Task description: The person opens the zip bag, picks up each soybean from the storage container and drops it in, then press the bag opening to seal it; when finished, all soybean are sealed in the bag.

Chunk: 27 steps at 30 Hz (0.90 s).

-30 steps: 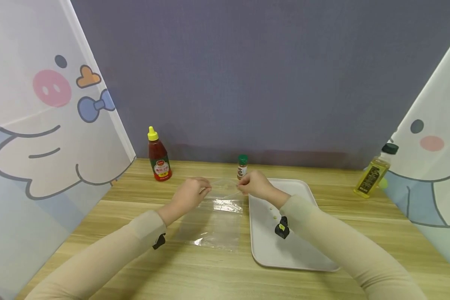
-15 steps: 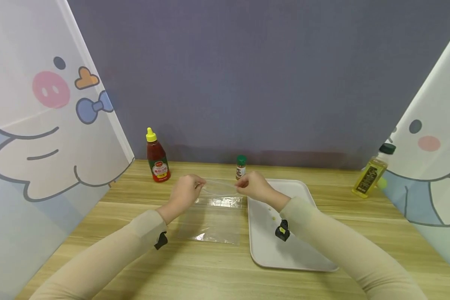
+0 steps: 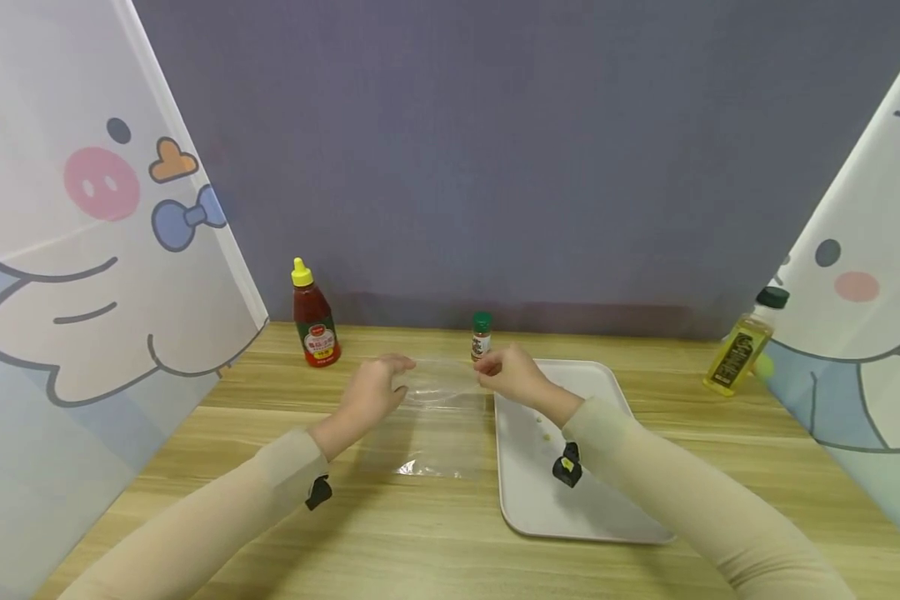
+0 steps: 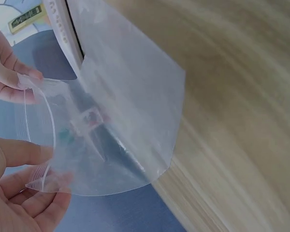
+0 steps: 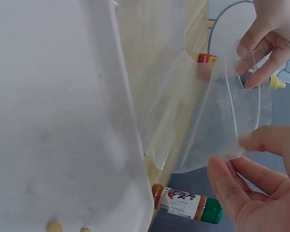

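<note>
A clear zip-lock bag (image 3: 431,433) stretches between both hands, its zip edge at the far end. Its mouth bows apart in the left wrist view, where the zip strips (image 4: 52,121) show as separate lines. My left hand (image 3: 369,398) holds the left corner, thumb spread from the curled fingers, with the plastic between them (image 4: 34,186). My right hand (image 3: 516,375) pinches the other corner between thumb and fingers, also visible in the right wrist view (image 5: 261,179). No contents show in the bag.
A white tray (image 3: 540,500) with a few small yellowish bits lies under the right forearm. Behind the hands stand a ketchup bottle (image 3: 317,325) and a green-capped spice jar (image 3: 481,337). An oil bottle (image 3: 742,350) is at the far right, near the side panel.
The left hand has shifted left, and its thumb has spread from its fingers. The bag's lower edge has risen slightly in the head view. The right hand has hardly moved.
</note>
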Motion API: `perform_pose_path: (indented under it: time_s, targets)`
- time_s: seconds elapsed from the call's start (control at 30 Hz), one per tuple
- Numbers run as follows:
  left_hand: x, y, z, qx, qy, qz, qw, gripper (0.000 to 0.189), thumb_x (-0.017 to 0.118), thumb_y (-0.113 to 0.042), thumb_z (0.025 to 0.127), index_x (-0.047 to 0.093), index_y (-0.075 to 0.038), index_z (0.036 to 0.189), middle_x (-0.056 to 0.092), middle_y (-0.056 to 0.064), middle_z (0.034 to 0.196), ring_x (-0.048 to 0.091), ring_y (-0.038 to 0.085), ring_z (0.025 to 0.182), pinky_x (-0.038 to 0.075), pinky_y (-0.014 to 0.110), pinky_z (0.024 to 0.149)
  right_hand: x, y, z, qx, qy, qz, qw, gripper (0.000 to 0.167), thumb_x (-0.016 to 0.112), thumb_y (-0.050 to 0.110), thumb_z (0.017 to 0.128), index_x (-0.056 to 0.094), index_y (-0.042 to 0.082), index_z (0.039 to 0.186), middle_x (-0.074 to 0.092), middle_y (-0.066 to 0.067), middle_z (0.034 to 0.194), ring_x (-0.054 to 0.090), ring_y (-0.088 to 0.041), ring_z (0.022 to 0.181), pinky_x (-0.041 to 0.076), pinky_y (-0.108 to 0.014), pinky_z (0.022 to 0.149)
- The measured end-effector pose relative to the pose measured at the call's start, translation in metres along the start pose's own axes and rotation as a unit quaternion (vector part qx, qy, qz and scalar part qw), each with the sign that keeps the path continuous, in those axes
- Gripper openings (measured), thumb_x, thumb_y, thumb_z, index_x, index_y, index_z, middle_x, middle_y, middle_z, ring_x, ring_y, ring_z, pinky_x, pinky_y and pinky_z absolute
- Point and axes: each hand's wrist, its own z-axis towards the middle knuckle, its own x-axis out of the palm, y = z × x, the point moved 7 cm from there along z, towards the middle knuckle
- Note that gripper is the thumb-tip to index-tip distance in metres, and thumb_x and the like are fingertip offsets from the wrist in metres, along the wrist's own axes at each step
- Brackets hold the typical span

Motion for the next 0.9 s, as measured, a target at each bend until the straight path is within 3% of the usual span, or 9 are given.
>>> perform_pose_path:
  time_s: [0.23, 0.47, 0.7, 0.9]
  targets:
    - [0.007, 0.0, -0.006, 0.008, 0.001, 0.0, 1.0, 0.04, 0.074, 0.001, 0.078, 0.069, -0.004, 0.118, 0.066, 0.012, 0.125, 0.068, 0.03, 0.103, 0.059, 0.038, 0.078, 0.002, -0.012, -0.004, 0.014, 0.021, 0.019, 0.9995, 0.029, 0.069, 0.023, 0.09, 0.072, 0.004, 0.111, 0.071, -0.01, 0.109, 0.064, -0.02, 0.096, 0.055, -0.033, 0.081]
    - [0.009, -0.002, -0.01, 0.019, -0.009, 0.012, 0.9997, 0.044, 0.077, -0.001, 0.075, 0.068, -0.005, 0.118, 0.067, 0.013, 0.122, 0.067, 0.031, 0.104, 0.059, 0.04, 0.079, -0.022, -0.032, -0.012, 0.039, 0.022, 0.019, 0.9988, 0.031, 0.061, 0.029, 0.096, 0.069, 0.011, 0.119, 0.066, -0.011, 0.123, 0.061, -0.027, 0.111, 0.054, -0.041, 0.09]
    - [0.012, -0.003, -0.012, 0.03, -0.017, 0.002, 0.9994, 0.045, 0.077, -0.002, 0.075, 0.068, -0.005, 0.119, 0.067, 0.015, 0.121, 0.066, 0.032, 0.107, 0.056, 0.042, 0.088, -0.053, -0.059, -0.02, 0.04, 0.005, -0.005, 0.9992, 0.029, 0.062, 0.016, 0.094, 0.066, 0.004, 0.12, 0.069, -0.014, 0.111, 0.064, -0.026, 0.099, 0.055, -0.037, 0.082]
    - [0.013, -0.002, -0.012, 0.035, -0.016, -0.014, 0.9992, 0.044, 0.078, -0.002, 0.075, 0.068, -0.004, 0.118, 0.068, 0.015, 0.12, 0.067, 0.032, 0.105, 0.055, 0.041, 0.091, -0.066, -0.084, -0.021, 0.02, -0.024, -0.038, 0.9988, 0.022, 0.065, 0.005, 0.089, 0.069, -0.004, 0.108, 0.071, -0.017, 0.099, 0.065, -0.023, 0.086, 0.055, -0.031, 0.074]
